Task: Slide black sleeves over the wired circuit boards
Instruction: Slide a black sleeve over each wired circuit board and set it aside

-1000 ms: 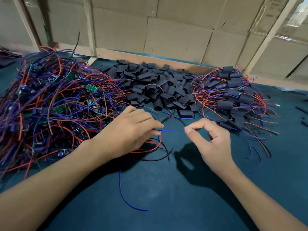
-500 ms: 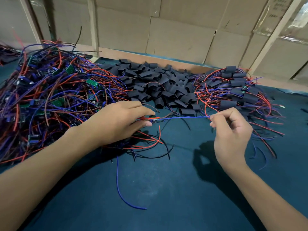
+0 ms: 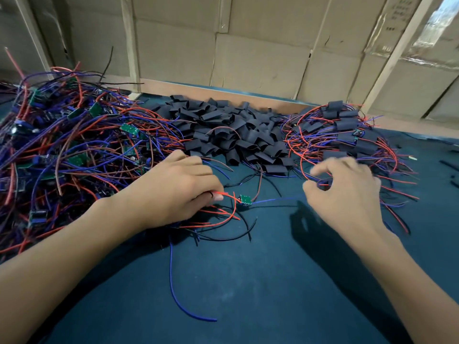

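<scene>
A small green circuit board (image 3: 245,199) with red and blue wires hangs just above the dark green table between my hands. My left hand (image 3: 173,189) pinches its red wire close to the board. My right hand (image 3: 345,192) is blurred, with fingers spread and loosely curled above the blue wire's far end; whether it touches the wire is unclear. A heap of flat black sleeves (image 3: 231,137) lies behind the hands. To the left lies a big tangle of bare wired boards (image 3: 69,145). To the right is a pile of sleeved boards (image 3: 347,135).
Cardboard boxes (image 3: 248,50) wall off the back of the table (image 3: 248,294). A loose blue wire (image 3: 178,294) curls on the table near the front, and black wires (image 3: 231,234) trail below my left hand.
The right hand pulled the blue wire rightward, drawing the board out from under my left hand, then opened its pinch. The left hand stayed at the edge of the tangle.
</scene>
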